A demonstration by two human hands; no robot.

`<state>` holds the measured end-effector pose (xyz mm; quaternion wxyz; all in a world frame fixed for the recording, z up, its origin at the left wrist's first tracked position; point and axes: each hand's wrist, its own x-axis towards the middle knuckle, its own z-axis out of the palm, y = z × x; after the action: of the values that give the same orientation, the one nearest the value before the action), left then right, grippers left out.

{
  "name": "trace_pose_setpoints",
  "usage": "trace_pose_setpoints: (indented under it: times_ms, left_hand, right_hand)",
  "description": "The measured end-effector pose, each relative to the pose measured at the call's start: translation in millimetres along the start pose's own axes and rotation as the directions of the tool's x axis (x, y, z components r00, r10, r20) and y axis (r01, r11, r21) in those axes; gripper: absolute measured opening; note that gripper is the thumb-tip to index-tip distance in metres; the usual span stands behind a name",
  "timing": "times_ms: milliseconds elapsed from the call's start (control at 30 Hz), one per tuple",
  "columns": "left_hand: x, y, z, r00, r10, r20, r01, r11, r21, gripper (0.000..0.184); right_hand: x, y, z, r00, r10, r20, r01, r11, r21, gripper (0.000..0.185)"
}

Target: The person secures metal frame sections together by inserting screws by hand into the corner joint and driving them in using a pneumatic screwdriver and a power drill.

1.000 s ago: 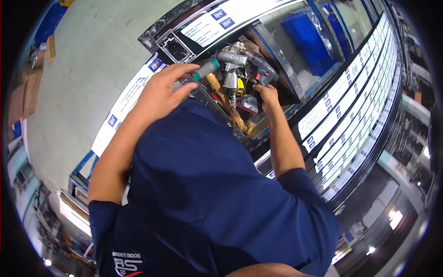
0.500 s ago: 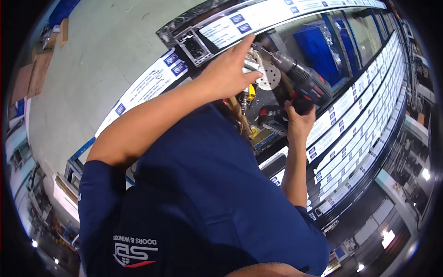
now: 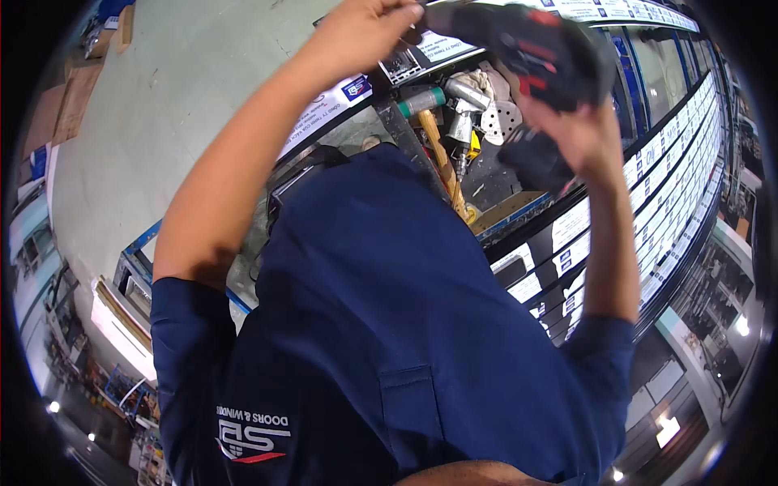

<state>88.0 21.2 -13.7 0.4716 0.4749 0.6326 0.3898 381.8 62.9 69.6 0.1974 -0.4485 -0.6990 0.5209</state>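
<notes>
A black and red cordless drill (image 3: 551,57), slightly blurred, is held up in front of me, its nose pointing left. My right hand (image 3: 587,138) is wrapped round its grip, with the bulky battery end hanging below. My left hand (image 3: 369,32) is closed at the drill's front end, its fingertips pinched together by the chuck. What lies between those fingers is hidden. Under the drill, a tray holds a metal air tool (image 3: 463,121), a wooden handle (image 3: 438,150), a green cylinder (image 3: 421,101) and a white perforated sanding disc (image 3: 501,123).
Long black profiles with white labelled film (image 3: 648,190) run along the right. Another film-covered profile (image 3: 442,44) with an open hollow end crosses behind the hands. A blue metal frame (image 3: 142,243) stands at the left on the pale floor (image 3: 146,154).
The drill has been raised and brought nearer, up and to the right. My left hand has moved up and left, its fingers going from spread to pinched at the drill's nose.
</notes>
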Motion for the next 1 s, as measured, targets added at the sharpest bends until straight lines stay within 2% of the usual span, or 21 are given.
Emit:
trace_pose_setpoints:
  times_ms: [33,100,133,167,200,233,267,333,433,533,833,933,1000]
  left_hand:
    - [4.0,-3.1,-6.1,0.993,-0.099,0.060,0.108,0.980,-0.165,0.027]
    - [12.3,-15.0,-18.2,0.976,-0.198,0.087,0.214,0.950,-0.230,0.027]
    - [13.1,-15.3,-18.6,0.972,-0.230,0.053,0.236,0.947,-0.217,0.027]
    - [16.3,-21.1,-17.9,0.971,-0.234,0.050,0.239,0.938,-0.252,0.027]
    - [20.8,-31.4,-15.5,0.970,-0.237,0.045,0.240,0.927,-0.288,0.028]
    - [21.3,-40.2,-12.3,0.970,-0.242,0.040,0.241,0.914,-0.326,0.029]
    - [16.9,-44.3,-7.9,0.977,-0.211,-0.009,0.204,0.952,-0.226,0.026]
    - [21.5,-64.2,-6.3,0.987,-0.160,-0.015,0.157,0.979,-0.134,0.025]
    - [15.5,-68.9,1.2,0.986,-0.122,-0.111,0.117,0.992,-0.051,0.025]
    - [12.3,-67.7,2.8,0.981,-0.103,-0.163,0.107,0.994,0.011,0.025]
    - [14.4,-74.6,3.2,0.982,-0.109,-0.153,0.102,0.993,-0.052,0.025]
    - [13.4,-72.2,1.8,0.982,-0.121,-0.144,0.116,0.992,-0.043,0.025]
    - [12.2,-69.0,2.1,0.980,-0.144,-0.137,0.138,0.989,-0.049,0.025]
  right_hand:
    - [12.5,-9.0,-1.8,0.996,-0.085,0.039,0.087,0.994,-0.059,0.049]
    - [41.0,-18.0,-15.8,0.973,-0.171,0.158,0.222,0.886,-0.406,0.043]
    - [46.4,-37.6,-15.4,0.931,-0.265,0.251,0.360,0.781,-0.510,0.044]
    - [65.3,-40.8,-6.9,0.896,-0.263,0.358,0.345,0.920,-0.187,0.056]
    - [59.1,-81.5,9.6,0.931,-0.156,0.331,0.291,0.865,-0.410,0.047]
    - [57.9,-101.2,17.9,0.949,-0.083,0.305,0.238,0.824,-0.515,0.042]
    - [56.6,-120.9,26.2,0.961,-0.010,0.277,0.185,0.769,-0.612,0.038]
    - [74.9,-120.1,30.0,0.959,0.084,0.272,0.106,0.779,-0.618,0.038]
    - [86.3,-114.2,35.8,0.983,0.063,0.170,0.099,0.599,-0.795,0.041]
    - [91.5,-111.7,34.9,0.960,0.063,0.273,0.172,0.636,-0.753,0.044]
    - [92.9,-111.3,40.9,0.969,0.075,0.236,0.133,0.645,-0.753,0.039]
    - [91.1,-115.8,42.7,0.973,0.093,0.209,0.116,0.587,-0.801,0.038]
    - [87.7,-123.1,37.9,0.962,0.066,0.266,0.162,0.647,-0.745,0.038]
